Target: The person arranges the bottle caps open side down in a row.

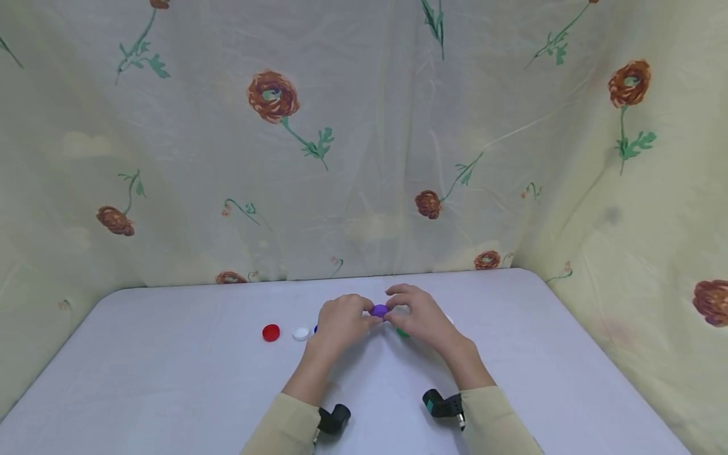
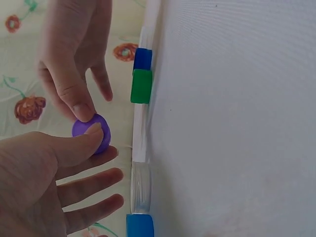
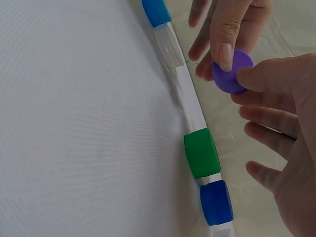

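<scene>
Seen from the head view, the left hand and right hand pinch a purple cap over the table, nearer its far edge, well inside its sides. Left wrist: open air parts cap from table; its round face turns toward the lens, no one axis longer. Right wrist: both thumbs press that face, above the table.

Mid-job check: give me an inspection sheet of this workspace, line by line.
Surface: white table, rounded far corners.
Job's things: round purple plastic cap, held above the table.
Clutter: round red plastic cap, round light blue plastic cap, round green plastic cap, round dark blue plastic cap, round clear plastic lid, all on the table.
Hands: left hand and right hand both pinch the purple cap.
Cables: nothing seen.
Surroundings: pale flower-printed curtain behind the table.
</scene>
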Action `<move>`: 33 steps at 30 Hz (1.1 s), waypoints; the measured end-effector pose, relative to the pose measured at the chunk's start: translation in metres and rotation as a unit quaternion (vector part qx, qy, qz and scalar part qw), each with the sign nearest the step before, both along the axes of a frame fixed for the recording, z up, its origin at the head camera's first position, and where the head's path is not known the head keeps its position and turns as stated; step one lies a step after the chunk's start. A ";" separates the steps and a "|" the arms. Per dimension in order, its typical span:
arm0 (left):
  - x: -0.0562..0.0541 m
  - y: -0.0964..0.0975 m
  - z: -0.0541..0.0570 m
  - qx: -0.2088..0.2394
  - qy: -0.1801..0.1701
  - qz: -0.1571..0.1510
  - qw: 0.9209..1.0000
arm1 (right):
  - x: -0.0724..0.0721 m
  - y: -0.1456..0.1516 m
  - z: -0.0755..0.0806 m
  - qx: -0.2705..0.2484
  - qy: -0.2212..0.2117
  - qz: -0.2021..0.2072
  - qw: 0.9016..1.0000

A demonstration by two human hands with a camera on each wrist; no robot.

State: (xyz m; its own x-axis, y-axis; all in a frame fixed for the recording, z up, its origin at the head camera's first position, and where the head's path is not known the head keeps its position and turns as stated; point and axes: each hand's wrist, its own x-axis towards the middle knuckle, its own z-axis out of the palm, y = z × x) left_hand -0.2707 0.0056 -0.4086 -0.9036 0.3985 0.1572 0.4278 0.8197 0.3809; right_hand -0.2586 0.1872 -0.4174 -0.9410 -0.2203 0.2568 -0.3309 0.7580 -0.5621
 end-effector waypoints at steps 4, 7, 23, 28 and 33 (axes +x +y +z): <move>0.001 0.001 0.002 -0.002 -0.009 0.003 1.000 | 0.001 -0.001 0.001 -0.027 -0.033 -0.016 0.999; 0.001 0.001 0.002 -0.006 -0.004 0.004 1.000 | 0.000 -0.002 0.001 -0.049 -0.061 -0.028 0.997; 0.003 0.005 0.005 -0.002 0.044 0.003 0.999 | -0.002 0.001 0.000 -0.081 -0.131 -0.055 0.987; 0.003 0.005 0.004 0.001 0.054 -0.004 0.999 | -0.002 0.002 0.000 -0.078 -0.126 -0.050 0.988; 0.003 0.004 0.004 0.002 0.053 -0.005 0.999 | -0.002 0.003 0.000 -0.078 -0.125 -0.042 0.988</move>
State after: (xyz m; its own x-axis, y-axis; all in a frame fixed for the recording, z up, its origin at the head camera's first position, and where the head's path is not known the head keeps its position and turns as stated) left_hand -0.2673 0.0098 -0.4048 -0.8776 0.4067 0.2538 0.4743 0.8135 0.3365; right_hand -0.2608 0.1898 -0.4177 -0.9925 -0.1155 0.0398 -0.1077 0.6740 -0.7309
